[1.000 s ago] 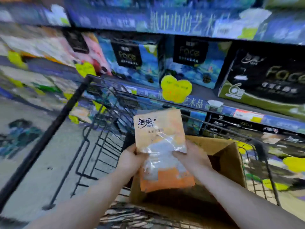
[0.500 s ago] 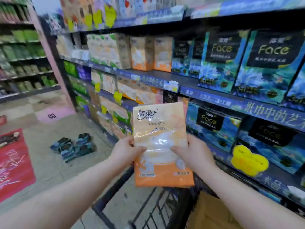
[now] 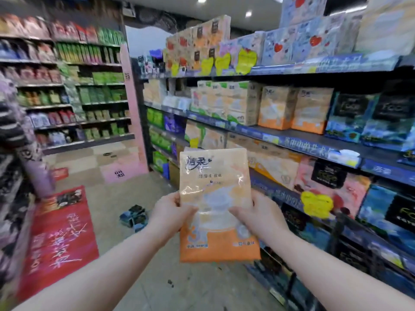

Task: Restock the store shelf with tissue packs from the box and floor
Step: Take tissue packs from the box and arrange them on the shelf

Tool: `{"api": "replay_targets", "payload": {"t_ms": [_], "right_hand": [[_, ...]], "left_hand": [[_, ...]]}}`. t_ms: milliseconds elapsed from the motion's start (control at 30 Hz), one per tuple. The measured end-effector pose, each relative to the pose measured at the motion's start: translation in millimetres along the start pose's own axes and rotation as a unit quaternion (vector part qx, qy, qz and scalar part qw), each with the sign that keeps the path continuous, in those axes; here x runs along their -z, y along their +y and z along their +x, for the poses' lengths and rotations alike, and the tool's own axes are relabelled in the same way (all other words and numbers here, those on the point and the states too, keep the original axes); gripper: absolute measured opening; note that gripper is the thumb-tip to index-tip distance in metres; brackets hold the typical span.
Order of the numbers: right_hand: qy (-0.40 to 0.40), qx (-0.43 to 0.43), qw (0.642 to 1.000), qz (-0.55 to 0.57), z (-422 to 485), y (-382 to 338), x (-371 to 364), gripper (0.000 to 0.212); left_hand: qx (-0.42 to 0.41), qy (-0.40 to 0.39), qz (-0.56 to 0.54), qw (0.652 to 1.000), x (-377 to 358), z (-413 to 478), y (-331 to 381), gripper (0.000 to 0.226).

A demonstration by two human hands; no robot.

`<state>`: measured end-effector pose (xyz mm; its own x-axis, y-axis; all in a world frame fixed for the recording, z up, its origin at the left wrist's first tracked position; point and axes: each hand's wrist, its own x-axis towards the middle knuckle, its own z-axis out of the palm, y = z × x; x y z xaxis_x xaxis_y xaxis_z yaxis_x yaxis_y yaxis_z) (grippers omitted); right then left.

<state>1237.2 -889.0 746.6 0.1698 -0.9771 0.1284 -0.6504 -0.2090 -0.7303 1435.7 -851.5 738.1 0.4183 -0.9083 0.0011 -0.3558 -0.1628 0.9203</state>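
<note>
An orange and white tissue pack (image 3: pixel 216 198) is held upright in front of me at chest height. My left hand (image 3: pixel 169 213) grips its left edge and my right hand (image 3: pixel 258 214) grips its right edge, thumbs on the front. Matching orange packs (image 3: pixel 294 108) stand on the middle shelf (image 3: pixel 298 136) to the right, beside dark blue packs (image 3: pixel 370 117). A small pile of dark blue tissue packs (image 3: pixel 134 216) lies on the floor ahead. The box is out of view.
Stocked shelving runs along the right side of the aisle. Another shelf unit (image 3: pixel 67 86) with bottles stands across the aisle at the left. A red floor mat (image 3: pixel 58 234) lies at the left. A black cart frame (image 3: pixel 336 232) shows at the lower right.
My view has swung up and left from the cart and box to the aisle. The pack stays held in both hands and has risen away from the box.
</note>
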Motion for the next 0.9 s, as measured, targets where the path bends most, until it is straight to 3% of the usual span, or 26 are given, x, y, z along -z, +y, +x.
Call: {"api": "replay_targets", "payload": {"t_ms": [133,367,467,733,833,900], "right_hand": [[-0.006,-0.001,1.000,0.003,24.3,-21.1,-25.7,0.026],[-0.011,-0.026,0.999,-0.030,104.6,-25.3,-46.7,0.047],[-0.006,-0.038,0.999,0.009,153.4,-19.6,-43.2,0.046],[0.108,-0.053,0.993,0.008,288.9,5.6,40.6,0.037],[0.150,-0.050,0.987,0.004,323.8,19.0,72.2,0.042],[0.169,-0.062,0.984,0.005,339.3,29.8,90.2,0.034]], "left_hand": [[0.006,0.012,-0.001,1.000,21.6,32.4,-17.3,0.010],[-0.022,0.005,0.029,0.999,19.6,107.5,-11.6,0.008],[-0.049,-0.001,0.043,0.998,5.0,156.5,6.3,0.007],[-0.164,-0.041,0.063,0.984,-88.3,303.0,101.2,0.011],[-0.189,-0.070,0.037,0.979,-128.1,343.3,132.5,0.010],[-0.201,-0.101,0.014,0.974,-154.3,364.5,147.9,0.011]]}}
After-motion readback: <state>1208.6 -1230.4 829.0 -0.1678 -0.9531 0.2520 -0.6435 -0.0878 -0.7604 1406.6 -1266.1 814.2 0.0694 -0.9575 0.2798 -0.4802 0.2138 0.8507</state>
